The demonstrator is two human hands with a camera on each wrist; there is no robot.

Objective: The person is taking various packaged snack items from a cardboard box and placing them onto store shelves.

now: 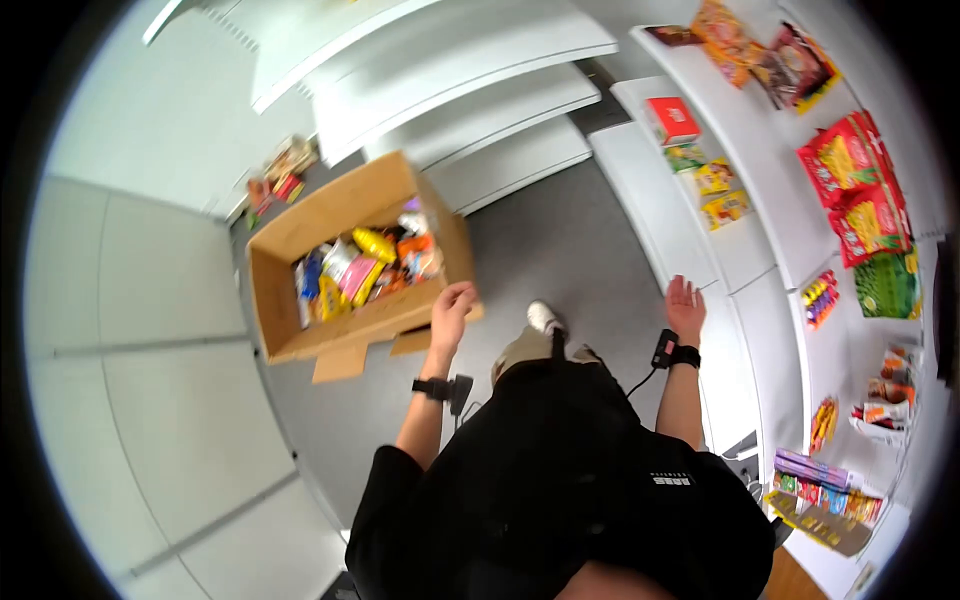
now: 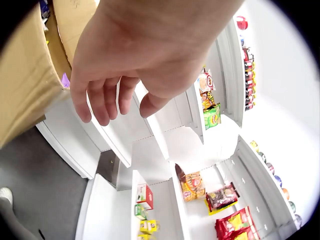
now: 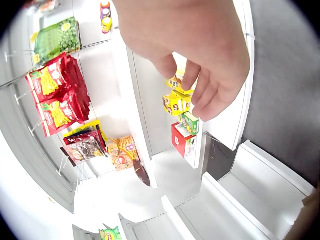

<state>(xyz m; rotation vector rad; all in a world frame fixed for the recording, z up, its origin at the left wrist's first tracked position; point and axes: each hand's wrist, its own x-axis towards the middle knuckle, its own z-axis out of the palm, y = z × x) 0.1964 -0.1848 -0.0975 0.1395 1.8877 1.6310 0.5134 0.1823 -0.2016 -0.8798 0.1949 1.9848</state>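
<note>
My left hand [image 1: 452,308] hovers by the near right corner of a large cardboard box [image 1: 350,335], its fingers loosely bent around nothing. Inside that box lie several snack packs, among them a yellow bag [image 1: 374,245] and a pink-and-yellow bag [image 1: 360,278]. On the other side, my right hand [image 1: 685,305] is beside the low white shelf, fingers relaxed and holding nothing. In the right wrist view, yellow packs [image 3: 176,103], a green pack [image 3: 188,122] and a red box [image 3: 183,140] stand on a shelf beyond the right hand.
White tiered shelves [image 1: 480,130] stand ahead. Along the right side, shelving holds red snack bags [image 1: 855,190], a green bag [image 1: 887,284] and small packs. More packages [image 1: 280,180] lie on the floor behind the box. White cabinets [image 1: 150,300] line the left. Grey floor [image 1: 600,240] lies between.
</note>
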